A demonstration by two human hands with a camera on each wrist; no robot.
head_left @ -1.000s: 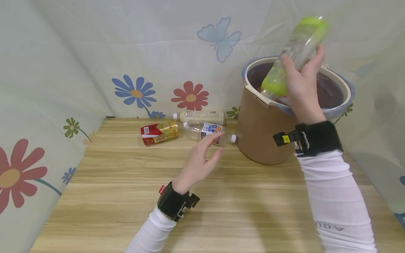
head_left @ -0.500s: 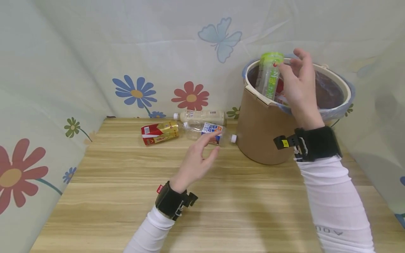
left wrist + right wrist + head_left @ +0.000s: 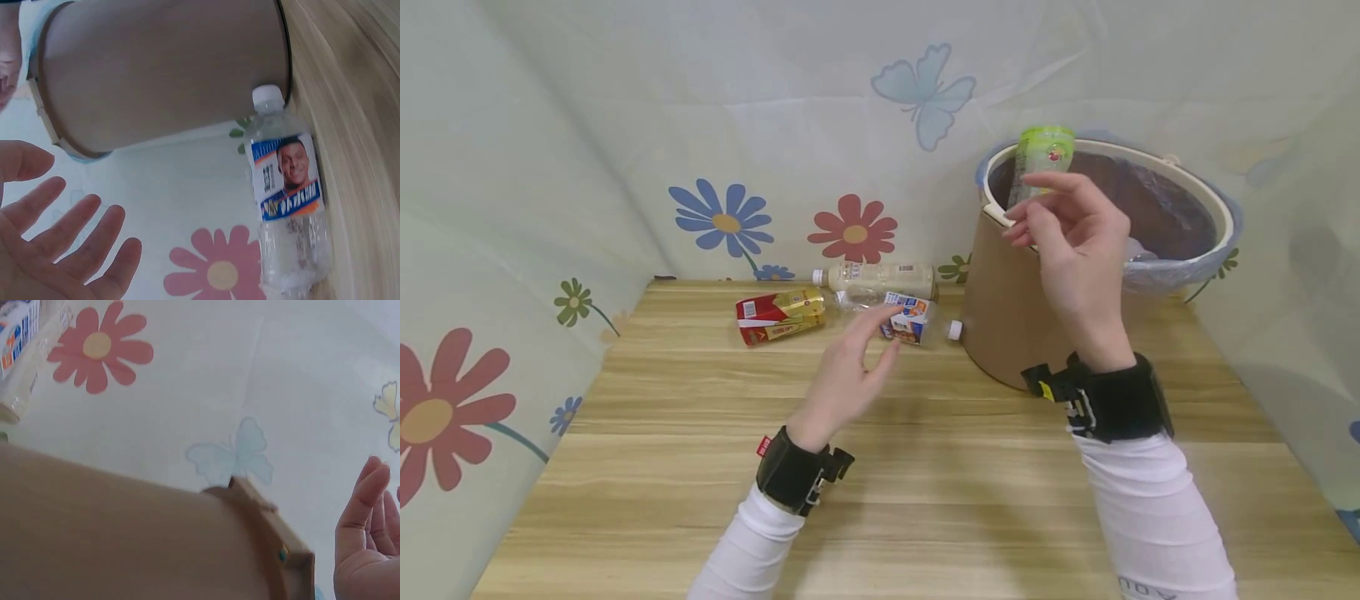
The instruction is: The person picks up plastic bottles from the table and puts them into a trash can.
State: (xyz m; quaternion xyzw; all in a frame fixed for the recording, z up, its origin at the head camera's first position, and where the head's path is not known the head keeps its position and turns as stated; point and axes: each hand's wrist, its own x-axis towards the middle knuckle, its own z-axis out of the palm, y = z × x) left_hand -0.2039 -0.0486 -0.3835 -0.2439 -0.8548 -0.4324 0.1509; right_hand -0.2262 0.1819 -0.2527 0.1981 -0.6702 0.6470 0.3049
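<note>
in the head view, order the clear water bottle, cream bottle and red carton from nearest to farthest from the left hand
From the left hand:
1. Clear water bottle, right at the fingertips.
2. Cream bottle, behind it by the curtain.
3. Red carton, off to the left.

light: bright, even, soft
shadows: faint, under the arms
blur: both wrist views soft, close things unfocused

A second ago the right hand (image 3: 1075,242) held the green-labelled clear plastic bottle (image 3: 1039,162) tilted above the brown round bin (image 3: 1011,308). It has since let go: the bottle now stands inside the bin against the near rim, and the hand has drawn back and down, empty, fingers (image 3: 1037,208) loosely bent. The left hand (image 3: 850,375) has slid slightly nearer.
</note>
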